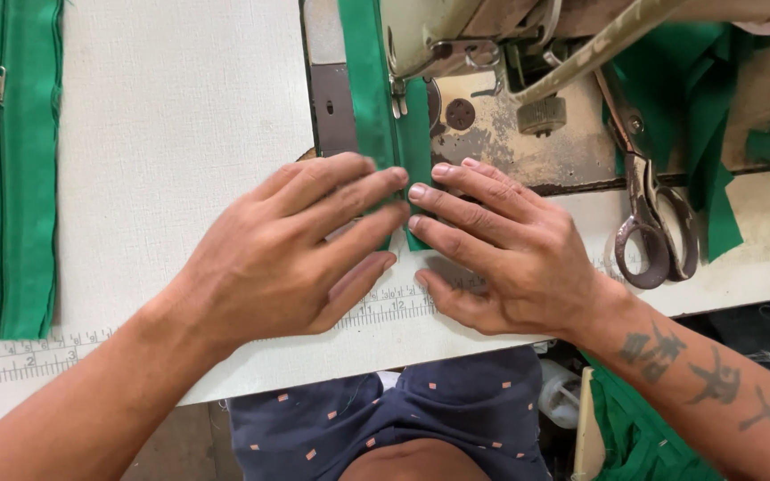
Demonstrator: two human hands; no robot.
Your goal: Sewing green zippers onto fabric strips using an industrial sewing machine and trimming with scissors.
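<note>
- The left hand (291, 249) lies flat, fingers together, pressing the green strip (369, 80).
- The right hand (501, 245) presses it too, fingers flat.
- Scissors (652, 205) lie right.

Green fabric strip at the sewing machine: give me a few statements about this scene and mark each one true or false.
1. Both hands press flat on the green fabric strip near the needle. True: the left hand and right hand meet fingertip to fingertip on it.
2. The scissors are in the right hand. False: they lie on the table, right of that hand.
3. A folded green cloth with a zipper lies at the far left. True.
4. The ruler markings are along the table's far edge. False: they run along the near edge.
5. The fabric strip is red. False: it is green.
</note>
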